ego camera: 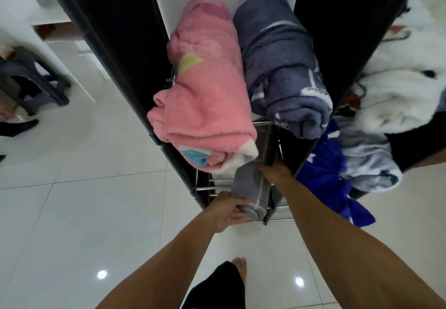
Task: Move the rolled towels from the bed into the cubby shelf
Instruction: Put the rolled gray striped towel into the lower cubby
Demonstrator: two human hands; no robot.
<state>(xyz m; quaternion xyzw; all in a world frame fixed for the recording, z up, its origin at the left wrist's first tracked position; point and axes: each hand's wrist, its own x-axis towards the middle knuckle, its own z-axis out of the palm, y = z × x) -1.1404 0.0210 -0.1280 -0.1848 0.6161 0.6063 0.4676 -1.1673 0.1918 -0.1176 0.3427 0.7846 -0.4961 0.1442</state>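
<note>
I look straight down the front of a black cubby shelf (115,50) with metal rails. On its top level lie a pink rolled towel (205,91) and, touching it on the right, a dark blue-grey rolled towel (284,67). One level lower, a grey rolled towel (248,188) with a pale stripe sticks out of the shelf front. My left hand (226,209) grips its near end from below. My right hand (275,171) rests on its far upper side, fingers partly hidden under the top level.
To the right lies a heap of cloth: a blue garment (325,178), a light grey blanket (366,161) and a white fluffy one (405,72). White glossy floor tiles (84,200) spread left and below. My bare foot (239,267) stands near the shelf. A dark stool (31,79) is far left.
</note>
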